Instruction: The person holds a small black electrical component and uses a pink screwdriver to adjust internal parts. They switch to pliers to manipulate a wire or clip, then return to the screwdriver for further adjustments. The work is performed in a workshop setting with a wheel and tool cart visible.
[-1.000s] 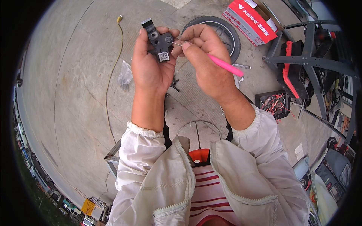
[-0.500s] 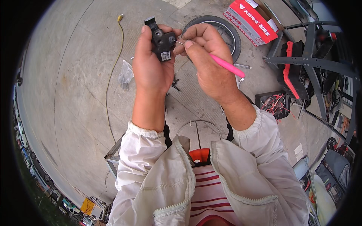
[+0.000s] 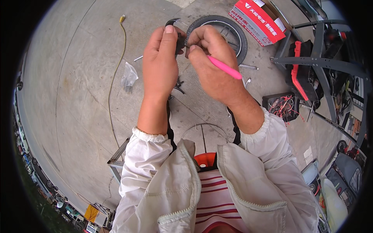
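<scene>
Nearest us is an off-white zip jacket (image 3: 167, 174). Beyond it, we see the left hand (image 3: 161, 54), fingers curled closely around a small black angular part (image 3: 180, 42), held above the floor (image 3: 85, 77) to the left of a dark wheel with a black rubber tyre (image 3: 243, 42). The right hand (image 3: 215, 58), overlapping the wheel in our view, pinches a slim pink-handled tool (image 3: 225, 68); we cannot tell whether its hidden tip touches the part. We find a black open tray (image 3: 267, 103) nearer and right of the wheel, a crumpled clear plastic bag (image 3: 129, 77) to its left, and a red-and-grey cardboard box (image 3: 259, 21) to its right.
</scene>
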The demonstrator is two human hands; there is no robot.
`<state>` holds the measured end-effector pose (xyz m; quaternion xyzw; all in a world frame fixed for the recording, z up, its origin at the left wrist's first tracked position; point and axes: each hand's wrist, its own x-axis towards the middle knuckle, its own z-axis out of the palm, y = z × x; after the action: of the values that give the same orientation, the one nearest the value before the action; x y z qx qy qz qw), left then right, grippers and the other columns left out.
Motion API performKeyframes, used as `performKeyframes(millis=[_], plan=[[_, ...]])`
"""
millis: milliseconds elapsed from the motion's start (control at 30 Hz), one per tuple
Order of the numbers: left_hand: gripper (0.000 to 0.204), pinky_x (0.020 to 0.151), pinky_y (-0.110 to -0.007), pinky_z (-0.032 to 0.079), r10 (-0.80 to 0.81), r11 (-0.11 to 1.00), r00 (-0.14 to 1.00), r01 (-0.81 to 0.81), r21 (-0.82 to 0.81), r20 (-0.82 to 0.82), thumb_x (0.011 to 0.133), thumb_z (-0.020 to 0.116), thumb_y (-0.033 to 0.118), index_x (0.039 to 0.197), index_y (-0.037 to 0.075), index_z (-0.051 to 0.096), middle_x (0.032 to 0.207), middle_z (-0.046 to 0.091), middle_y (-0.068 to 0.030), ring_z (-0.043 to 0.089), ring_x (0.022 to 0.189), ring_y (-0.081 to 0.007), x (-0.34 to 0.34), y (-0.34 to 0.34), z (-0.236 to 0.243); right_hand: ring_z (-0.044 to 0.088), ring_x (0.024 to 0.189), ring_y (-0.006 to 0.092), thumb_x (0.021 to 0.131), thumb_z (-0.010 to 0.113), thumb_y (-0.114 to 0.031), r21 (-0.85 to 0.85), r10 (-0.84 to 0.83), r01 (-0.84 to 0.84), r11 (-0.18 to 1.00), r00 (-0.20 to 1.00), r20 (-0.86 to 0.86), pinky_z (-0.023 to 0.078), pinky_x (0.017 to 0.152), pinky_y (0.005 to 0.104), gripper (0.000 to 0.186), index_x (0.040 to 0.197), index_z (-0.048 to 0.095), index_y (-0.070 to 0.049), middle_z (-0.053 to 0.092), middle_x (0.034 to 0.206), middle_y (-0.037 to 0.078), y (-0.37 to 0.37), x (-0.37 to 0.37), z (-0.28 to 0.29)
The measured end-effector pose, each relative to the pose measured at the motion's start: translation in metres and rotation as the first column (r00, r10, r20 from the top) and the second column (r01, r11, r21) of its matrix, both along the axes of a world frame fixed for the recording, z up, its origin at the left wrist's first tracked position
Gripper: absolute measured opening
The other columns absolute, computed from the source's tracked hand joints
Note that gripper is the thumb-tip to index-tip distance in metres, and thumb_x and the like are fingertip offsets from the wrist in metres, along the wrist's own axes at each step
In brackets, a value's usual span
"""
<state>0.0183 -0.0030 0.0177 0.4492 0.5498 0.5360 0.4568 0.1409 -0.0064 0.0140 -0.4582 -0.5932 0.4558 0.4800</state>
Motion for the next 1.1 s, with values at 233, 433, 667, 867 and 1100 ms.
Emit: performKeyframes(millis=[233,433,667,867,1100], plan=[[0.037,0.068,-0.029,0.048,-0.004,0.992,0.967,0.036,-0.121,0.253,0.101,0.047,0.033,0.094,0.000,0.063,0.085,0.064,-0.0077,0.058,0.075,-0.0173,-0.003,0.002,-0.002,0.058,0.065,0.0151,0.084,0.055,-0.005,-0.116,0.021,-0.033,0.993,0.994,-0.105,0.047,0.061,0.0304,0.016,0.097,0.052,0.003,0.062,0.073,0.011,0.003,0.005,-0.003],[0.038,0.078,-0.035,0.055,-0.074,0.967,0.545,0.243,-0.073,0.835,0.102,0.042,0.032,0.099,-0.002,0.060,0.096,0.066,-0.0146,0.064,0.087,-0.0235,-0.025,0.007,-0.018,0.055,0.069,0.0087,0.084,0.054,-0.005,-0.156,0.039,-0.086,0.984,0.959,-0.282,0.045,0.063,0.0264,0.017,0.098,0.052,0.005,0.063,0.077,0.009,0.004,0.003,0.006],[0.039,0.078,-0.036,0.056,-0.040,0.972,0.492,0.219,-0.080,0.869,0.102,0.043,0.032,0.098,-0.003,0.059,0.095,0.065,-0.0162,0.065,0.088,-0.0258,-0.023,0.007,-0.018,0.056,0.070,0.0097,0.085,0.055,-0.006,-0.138,0.035,-0.074,0.988,0.963,-0.266,0.046,0.064,0.0267,0.018,0.099,0.052,0.004,0.063,0.079,0.009,0.002,-0.001,0.005],[0.039,0.072,-0.036,0.056,0.040,0.984,0.642,0.109,-0.143,0.766,0.103,0.041,0.032,0.095,-0.002,0.059,0.091,0.065,-0.0153,0.065,0.085,-0.0246,-0.017,0.006,-0.010,0.057,0.069,0.0106,0.085,0.054,-0.005,-0.116,0.020,-0.052,0.992,0.964,-0.265,0.047,0.063,0.0279,0.016,0.098,0.051,0.004,0.063,0.078,0.010,0.001,-0.005,0.003],[0.033,0.066,-0.031,0.050,-0.024,0.992,0.935,0.067,-0.109,0.355,0.100,0.047,0.029,0.091,0.000,0.060,0.084,0.063,-0.0079,0.060,0.072,-0.0167,-0.010,0.004,-0.001,0.056,0.062,0.0131,0.084,0.053,-0.003,-0.080,0.057,-0.071,0.994,0.984,-0.166,0.046,0.060,0.0295,0.014,0.096,0.052,0.002,0.060,0.070,0.010,0.003,0.000,-0.002]])
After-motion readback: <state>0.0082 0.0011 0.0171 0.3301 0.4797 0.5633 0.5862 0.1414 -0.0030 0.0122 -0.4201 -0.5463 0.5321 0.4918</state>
